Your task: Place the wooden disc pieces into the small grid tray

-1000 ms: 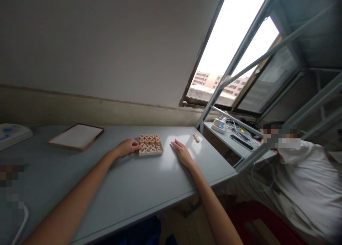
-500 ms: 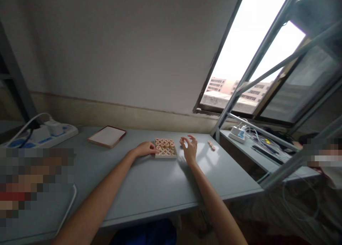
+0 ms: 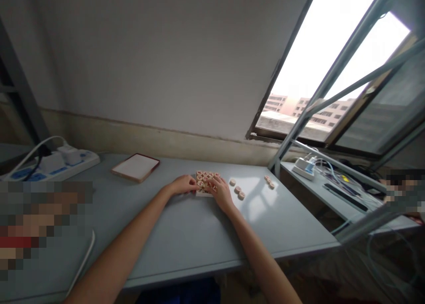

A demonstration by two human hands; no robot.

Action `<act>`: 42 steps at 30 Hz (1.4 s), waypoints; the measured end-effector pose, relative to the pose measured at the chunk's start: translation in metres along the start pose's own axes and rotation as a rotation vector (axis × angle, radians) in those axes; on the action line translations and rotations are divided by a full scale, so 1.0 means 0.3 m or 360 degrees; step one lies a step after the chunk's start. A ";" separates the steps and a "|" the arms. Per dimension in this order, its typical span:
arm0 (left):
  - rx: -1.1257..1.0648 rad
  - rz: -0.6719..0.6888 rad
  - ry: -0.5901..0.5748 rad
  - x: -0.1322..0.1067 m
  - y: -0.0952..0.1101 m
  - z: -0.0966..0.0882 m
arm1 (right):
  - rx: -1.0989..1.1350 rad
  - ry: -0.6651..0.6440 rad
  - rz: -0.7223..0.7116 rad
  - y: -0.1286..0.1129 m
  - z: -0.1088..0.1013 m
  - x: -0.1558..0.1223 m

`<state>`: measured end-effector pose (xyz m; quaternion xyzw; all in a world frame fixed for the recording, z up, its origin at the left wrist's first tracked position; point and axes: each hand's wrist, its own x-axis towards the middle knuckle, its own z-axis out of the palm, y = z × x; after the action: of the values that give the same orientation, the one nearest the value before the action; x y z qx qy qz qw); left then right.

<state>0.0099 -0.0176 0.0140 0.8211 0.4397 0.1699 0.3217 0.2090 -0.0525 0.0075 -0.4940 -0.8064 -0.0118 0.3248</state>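
L hand [image 3: 182, 184] (fingers curled) & R hand [image 3: 220, 191] (fingers together) are touching 1 tray [image 3: 200, 194] of pale red-marked xiangqi discs [image 3: 203, 176]; 3 loose discs [image 3: 237, 189] sitting off its right edge.

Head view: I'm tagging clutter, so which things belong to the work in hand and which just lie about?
In hand: tray of round pieces, left hand at its left edge, right hand on its right side, three loose pieces beside it.
Lying about: red-edged board, power strip, white charger.
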 end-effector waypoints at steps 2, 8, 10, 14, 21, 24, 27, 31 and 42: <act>0.0031 0.0017 0.0012 -0.001 0.004 0.001 | -0.0053 -0.0034 0.0041 0.000 0.001 -0.001; 0.0158 0.0037 0.0102 0.001 0.011 0.006 | -0.0211 0.0060 0.0242 -0.010 -0.008 -0.012; 0.0161 0.0022 0.0085 0.002 0.008 0.006 | -0.0257 0.0045 0.0233 -0.010 -0.013 -0.017; 0.0161 0.0060 0.0045 0.001 0.003 0.004 | -0.0303 0.0040 0.0173 -0.006 -0.012 -0.021; 0.0256 0.0017 0.0089 0.003 0.005 0.006 | -0.0262 0.0017 0.0128 -0.001 -0.008 -0.018; 0.0251 0.0022 0.0083 0.005 0.003 0.007 | -0.0279 0.0082 0.0261 0.046 -0.042 -0.011; 0.0243 0.0035 0.0078 0.006 0.001 0.006 | -0.0468 0.0300 0.0707 0.129 -0.083 -0.018; 0.0266 0.0043 0.0087 0.003 0.004 0.004 | -0.0602 0.0105 0.0931 0.210 -0.096 -0.045; 0.0261 0.0057 0.0091 0.004 0.002 0.005 | -0.0038 0.0278 0.0641 0.177 -0.081 -0.019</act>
<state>0.0117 -0.0174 0.0133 0.8472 0.4465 0.1624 0.2376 0.2659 -0.0382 0.0075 -0.6460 -0.6601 0.0013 0.3834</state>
